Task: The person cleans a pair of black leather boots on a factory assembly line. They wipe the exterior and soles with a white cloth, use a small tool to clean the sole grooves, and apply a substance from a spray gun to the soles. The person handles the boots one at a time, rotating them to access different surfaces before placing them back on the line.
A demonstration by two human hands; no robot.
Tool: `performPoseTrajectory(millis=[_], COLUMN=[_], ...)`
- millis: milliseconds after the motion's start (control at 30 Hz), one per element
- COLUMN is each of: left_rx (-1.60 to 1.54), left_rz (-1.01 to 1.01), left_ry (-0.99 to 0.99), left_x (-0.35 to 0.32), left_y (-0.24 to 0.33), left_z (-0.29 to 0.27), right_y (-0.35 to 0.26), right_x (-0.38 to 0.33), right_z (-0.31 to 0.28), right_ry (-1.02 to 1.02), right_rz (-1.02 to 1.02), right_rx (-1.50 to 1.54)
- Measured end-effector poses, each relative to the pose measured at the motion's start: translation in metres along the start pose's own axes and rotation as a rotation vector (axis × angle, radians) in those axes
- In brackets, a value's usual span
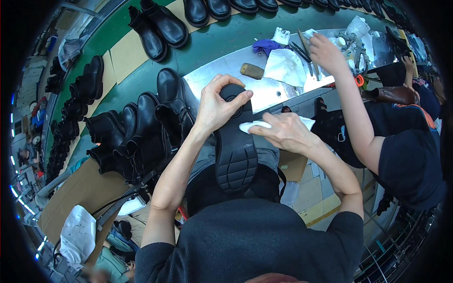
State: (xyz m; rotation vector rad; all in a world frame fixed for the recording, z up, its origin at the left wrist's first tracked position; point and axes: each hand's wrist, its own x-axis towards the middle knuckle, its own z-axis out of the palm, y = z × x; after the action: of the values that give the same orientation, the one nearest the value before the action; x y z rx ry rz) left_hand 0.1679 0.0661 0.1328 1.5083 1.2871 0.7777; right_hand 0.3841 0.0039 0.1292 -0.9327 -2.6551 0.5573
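Dark shirt (250, 236) nearest; left hand (216, 106) pinching black shoe (236, 160) by heel (231, 91), right hand (285, 132) squeezing white cloth (255, 125).

Black shoe (236, 162), turned sole-up, heel at the far end and toe at the near end. Gripped around the heel by the left hand (217, 104), with a thumb pressed over the heel's right part. Shows a dark sole with grooves crossing the broad forefoot, a narrower middle and a ringed shape on the heel. Keeps its upper hidden underneath. White cloth (247, 126), bunched in the right hand (287, 133), at the right edge of the sole's middle. Pokes out left past the fingers and ends in a loose corner at right.
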Motion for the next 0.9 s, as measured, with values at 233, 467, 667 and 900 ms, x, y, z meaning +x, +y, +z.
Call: performPoseTrajectory(millis=[233, 467, 667, 900], left_rx=[-0.003, 0.091, -0.005, -0.042], left_rz=[0.051, 0.116, 0.039, -0.028], left_ry=[0.032, 0.015, 0.017, 0.031], left_x=[-0.003, 0.001, 0.002, -0.001], left_y=[-0.008, -0.004, -0.005, -0.014], left_z=[0.002, 0.003, 0.004, 0.000], right_y=[-0.010, -0.009, 0.002, -0.009], right_x=[-0.022, -0.014, -0.024, -0.018], right_z=[0.010, 0.023, 0.016, 0.030], right_ry=[-0.065, -0.003, -0.008, 0.008], right_rz=[-0.032, 0.060, -0.002, 0.094], right_rx=[0.217, 0.357, 0.715, 0.592])
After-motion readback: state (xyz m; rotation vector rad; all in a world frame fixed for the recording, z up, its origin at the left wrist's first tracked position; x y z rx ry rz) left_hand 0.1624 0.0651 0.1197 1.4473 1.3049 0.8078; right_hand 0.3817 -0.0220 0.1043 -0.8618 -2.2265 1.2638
